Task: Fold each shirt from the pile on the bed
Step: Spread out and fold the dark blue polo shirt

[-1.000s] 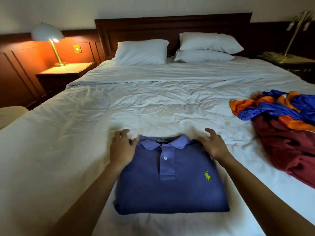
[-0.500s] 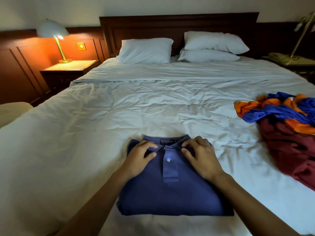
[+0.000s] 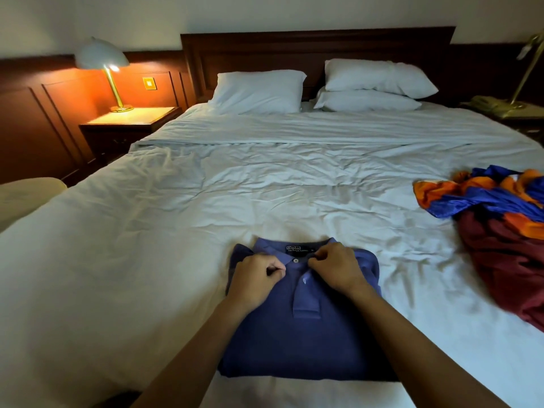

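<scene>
A blue polo shirt lies folded into a rectangle on the white bed, collar towards the headboard. My left hand pinches the left collar flap with curled fingers. My right hand pinches the right collar flap just beside the top button. A crumpled pile at the right edge holds a blue-and-orange shirt lying over a maroon shirt.
White pillows lean against the dark wooden headboard. A lit lamp stands on the left nightstand. A telephone and a brass lamp sit on the right nightstand. A pale seat is at the left.
My hands moved inward from the shirt's shoulders to the collar. Their fingers have curled from flat to pinching the collar flaps by the button.
</scene>
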